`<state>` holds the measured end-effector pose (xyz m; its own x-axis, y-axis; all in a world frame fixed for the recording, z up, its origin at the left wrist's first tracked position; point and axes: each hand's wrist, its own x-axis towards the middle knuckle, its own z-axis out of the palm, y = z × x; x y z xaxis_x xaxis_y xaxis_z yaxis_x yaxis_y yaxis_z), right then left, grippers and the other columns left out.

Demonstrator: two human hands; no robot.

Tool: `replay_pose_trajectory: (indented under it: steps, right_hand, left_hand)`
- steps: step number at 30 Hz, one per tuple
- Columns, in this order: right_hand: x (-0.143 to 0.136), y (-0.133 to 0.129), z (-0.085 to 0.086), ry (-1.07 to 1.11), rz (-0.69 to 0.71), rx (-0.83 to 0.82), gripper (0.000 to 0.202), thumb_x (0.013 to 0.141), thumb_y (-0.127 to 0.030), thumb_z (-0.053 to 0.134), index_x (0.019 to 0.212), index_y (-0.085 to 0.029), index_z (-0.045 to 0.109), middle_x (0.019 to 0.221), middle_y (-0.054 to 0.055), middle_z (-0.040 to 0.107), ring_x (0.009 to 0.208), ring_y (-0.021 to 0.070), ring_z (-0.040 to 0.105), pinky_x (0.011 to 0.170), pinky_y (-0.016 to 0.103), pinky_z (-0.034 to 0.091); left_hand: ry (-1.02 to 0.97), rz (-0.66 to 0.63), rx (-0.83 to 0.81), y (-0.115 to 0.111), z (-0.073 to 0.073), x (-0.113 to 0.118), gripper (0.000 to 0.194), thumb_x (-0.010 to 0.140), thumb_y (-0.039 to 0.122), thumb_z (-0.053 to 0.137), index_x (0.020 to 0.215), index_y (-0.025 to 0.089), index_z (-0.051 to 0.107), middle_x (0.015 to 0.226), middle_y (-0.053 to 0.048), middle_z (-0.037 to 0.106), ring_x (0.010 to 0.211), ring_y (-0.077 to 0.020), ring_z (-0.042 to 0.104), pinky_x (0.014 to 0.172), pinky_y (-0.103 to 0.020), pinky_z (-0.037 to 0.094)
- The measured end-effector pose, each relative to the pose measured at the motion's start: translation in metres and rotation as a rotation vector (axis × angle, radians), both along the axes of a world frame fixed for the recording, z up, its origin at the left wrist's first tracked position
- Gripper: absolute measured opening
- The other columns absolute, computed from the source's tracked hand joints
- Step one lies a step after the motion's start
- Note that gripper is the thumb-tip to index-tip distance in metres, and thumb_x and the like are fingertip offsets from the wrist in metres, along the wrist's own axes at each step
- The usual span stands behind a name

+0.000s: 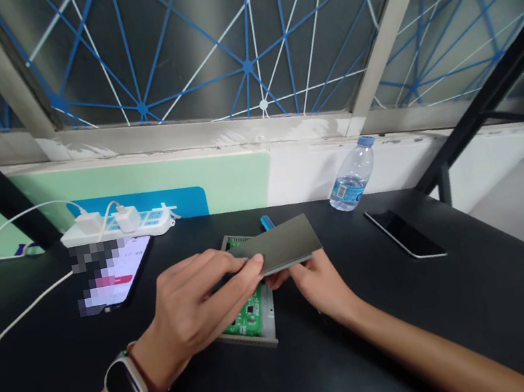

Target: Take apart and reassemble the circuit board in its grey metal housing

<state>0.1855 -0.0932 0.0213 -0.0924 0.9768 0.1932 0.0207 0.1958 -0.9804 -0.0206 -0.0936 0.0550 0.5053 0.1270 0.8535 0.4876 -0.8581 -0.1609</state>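
A flat dark grey panel (283,244) is held tilted above a metal tray with a green circuit board (250,316) lying on the black table. My left hand (203,294), with a watch on its wrist, pinches the panel's near left corner between its fingers. From below and to the right, my right hand (315,281) grips the same panel, its fingers partly hidden under it. Just behind the panel, the blue end of a tool or pen (267,223) shows; the rest is hidden.
On the black table (353,369), a lit phone (126,274) lies left and a dark phone (403,235) right. A water bottle (352,176) leans by the wall. A white power strip (152,223) with plugs and cables stands at the back left.
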Motion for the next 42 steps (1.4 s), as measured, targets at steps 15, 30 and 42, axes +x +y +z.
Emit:
replay_pose_trajectory:
  steps: [15,30,42]
  right_hand:
    - [0.01,0.001,0.007,0.199,0.186,-0.344,0.027,0.081,-0.04,0.054,0.067,-0.017,0.055,0.051,-0.003,0.049,0.04,0.0097,0.049,0.042,0.023,0.046]
    - [0.011,-0.004,0.013,0.27,0.254,-0.327,0.028,0.078,-0.038,0.046,0.07,-0.014,0.059,0.061,0.004,0.057,0.051,0.0151,0.054,0.05,0.03,0.05]
    - [-0.004,-0.005,0.008,-0.122,0.231,-0.109,0.03,0.087,-0.045,0.065,0.088,-0.015,0.062,0.072,0.002,0.064,0.05,0.0082,0.052,0.049,0.023,0.046]
  left_hand:
    - [0.124,-0.002,0.072,0.005,0.003,-0.007,0.032,0.081,0.009,0.072,0.112,0.015,0.065,0.081,-0.003,0.07,0.072,-0.0149,0.066,0.062,-0.028,0.055]
    - [-0.234,0.037,-0.16,0.011,0.008,0.0,0.015,0.086,0.011,0.068,0.099,0.018,0.071,0.08,-0.002,0.071,0.065,-0.01,0.063,0.06,-0.023,0.051]
    - [-0.677,0.206,-0.675,0.026,0.001,0.002,0.012,0.083,0.029,0.071,0.078,0.019,0.075,0.075,-0.001,0.076,0.065,-0.0146,0.068,0.059,-0.024,0.054]
